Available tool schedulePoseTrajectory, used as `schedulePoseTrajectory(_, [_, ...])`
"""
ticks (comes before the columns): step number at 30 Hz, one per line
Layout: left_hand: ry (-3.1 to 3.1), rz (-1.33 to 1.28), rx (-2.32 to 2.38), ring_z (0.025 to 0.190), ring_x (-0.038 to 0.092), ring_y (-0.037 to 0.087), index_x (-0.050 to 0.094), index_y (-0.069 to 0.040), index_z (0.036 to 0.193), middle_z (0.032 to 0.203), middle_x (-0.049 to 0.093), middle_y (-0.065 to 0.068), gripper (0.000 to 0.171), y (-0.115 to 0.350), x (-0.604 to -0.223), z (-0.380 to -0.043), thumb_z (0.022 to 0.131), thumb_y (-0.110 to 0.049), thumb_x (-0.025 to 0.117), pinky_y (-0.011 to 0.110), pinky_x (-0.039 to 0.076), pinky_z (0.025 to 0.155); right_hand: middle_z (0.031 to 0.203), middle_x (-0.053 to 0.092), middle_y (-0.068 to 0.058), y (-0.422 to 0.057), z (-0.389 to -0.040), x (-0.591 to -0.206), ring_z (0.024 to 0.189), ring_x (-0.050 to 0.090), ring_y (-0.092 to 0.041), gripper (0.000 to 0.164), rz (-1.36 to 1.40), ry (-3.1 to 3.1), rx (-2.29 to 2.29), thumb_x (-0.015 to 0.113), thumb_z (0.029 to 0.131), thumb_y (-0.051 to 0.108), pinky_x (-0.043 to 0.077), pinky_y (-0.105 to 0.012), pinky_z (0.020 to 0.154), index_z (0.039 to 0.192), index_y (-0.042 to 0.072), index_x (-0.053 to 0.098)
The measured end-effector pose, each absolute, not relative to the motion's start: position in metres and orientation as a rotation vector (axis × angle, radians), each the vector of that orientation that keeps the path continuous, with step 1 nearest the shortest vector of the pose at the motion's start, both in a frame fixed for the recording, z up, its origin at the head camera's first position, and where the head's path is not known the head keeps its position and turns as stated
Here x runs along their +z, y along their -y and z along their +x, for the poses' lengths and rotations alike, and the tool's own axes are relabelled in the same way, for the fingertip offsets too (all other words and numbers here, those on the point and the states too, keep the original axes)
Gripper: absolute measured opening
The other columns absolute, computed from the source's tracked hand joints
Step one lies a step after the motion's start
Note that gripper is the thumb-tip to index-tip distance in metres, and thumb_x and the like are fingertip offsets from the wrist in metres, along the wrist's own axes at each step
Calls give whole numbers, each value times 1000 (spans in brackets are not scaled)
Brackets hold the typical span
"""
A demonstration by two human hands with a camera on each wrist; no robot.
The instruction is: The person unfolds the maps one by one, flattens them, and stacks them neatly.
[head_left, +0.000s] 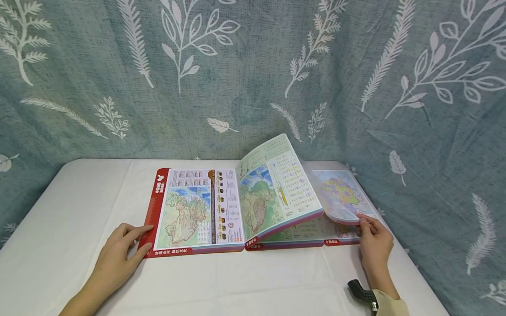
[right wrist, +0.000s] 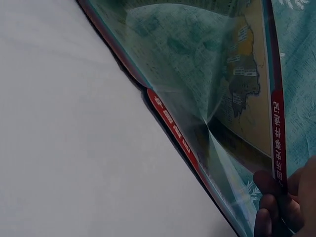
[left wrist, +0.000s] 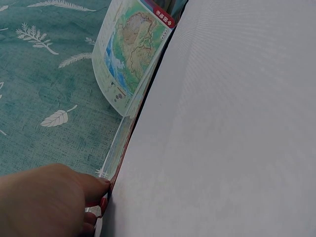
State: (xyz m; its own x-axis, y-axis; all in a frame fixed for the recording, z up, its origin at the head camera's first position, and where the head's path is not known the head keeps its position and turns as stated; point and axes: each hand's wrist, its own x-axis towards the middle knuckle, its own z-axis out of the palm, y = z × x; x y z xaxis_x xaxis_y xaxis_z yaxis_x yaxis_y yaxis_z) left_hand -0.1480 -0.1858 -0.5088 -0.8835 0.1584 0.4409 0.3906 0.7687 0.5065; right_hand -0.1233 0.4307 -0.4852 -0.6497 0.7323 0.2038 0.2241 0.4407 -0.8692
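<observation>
A fold-out map booklet (head_left: 183, 219) with red edges and printed Chinese titles lies spread across the white table, its left panel flat. At that panel's red left edge, my left hand (head_left: 118, 252) pinches the border between thumb and fingers; the left wrist view shows this left hand (left wrist: 54, 202) at the strip's end. The middle panel (head_left: 276, 188) stands raised and tilted, its top leaning away from the table. On the far right, my right hand (head_left: 375, 241) pinches the lower corner of a lifted map panel (head_left: 341, 197). Seen from the right wrist, the right hand (right wrist: 284, 202) grips a red-edged corner under glossy film.
White cloth (head_left: 253, 281) covers the table. Behind it hangs a blue-green curtain (head_left: 253, 79) with white leaf prints, also falling past the table's right edge. A black device (head_left: 359, 292) sits on the right wrist beside a beige sleeve (head_left: 391, 305).
</observation>
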Motion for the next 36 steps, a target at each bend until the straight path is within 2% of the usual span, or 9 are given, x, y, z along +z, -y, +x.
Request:
schedulePoseTrajectory(6, [2598, -413, -856, 85, 40, 7, 75, -11, 127, 97, 53, -1, 48, 186, -508, -148, 81, -10, 89, 25, 37, 68, 74, 63, 32, -435, -121, -484, 72, 61, 7, 33, -833, 2068, 1178, 64, 105, 28, 46, -9, 63, 125, 5, 73])
schedulePoseTrajectory(15, [2575, -428, -856, 84, 40, 6, 75, -11, 126, 96, 53, -1, 48, 185, -508, -147, 80, -9, 89, 24, 36, 67, 74, 60, 36, -443, -117, -488, 75, 56, 8, 38, -869, 2058, 1099, 71, 100, 37, 39, -14, 66, 126, 9, 75])
schedulePoseTrajectory(29, [2612, -402, -858, 85, 41, 9, 75, -12, 127, 97, 53, -1, 48, 187, -510, -146, 81, -10, 89, 25, 37, 67, 78, 57, 29, -449, -111, -487, 73, 54, 5, 39, -895, 2077, 1020, 70, 101, 36, 39, -13, 65, 130, 10, 73])
schedulePoseTrajectory(36, [2601, -419, -856, 85, 41, 8, 75, -12, 127, 96, 53, -2, 48, 185, -510, -147, 81, -10, 89, 25, 36, 66, 84, 55, 27, -453, -106, -486, 77, 52, 9, 44, -913, 2059, 959, 70, 100, 38, 38, -14, 71, 134, 11, 71])
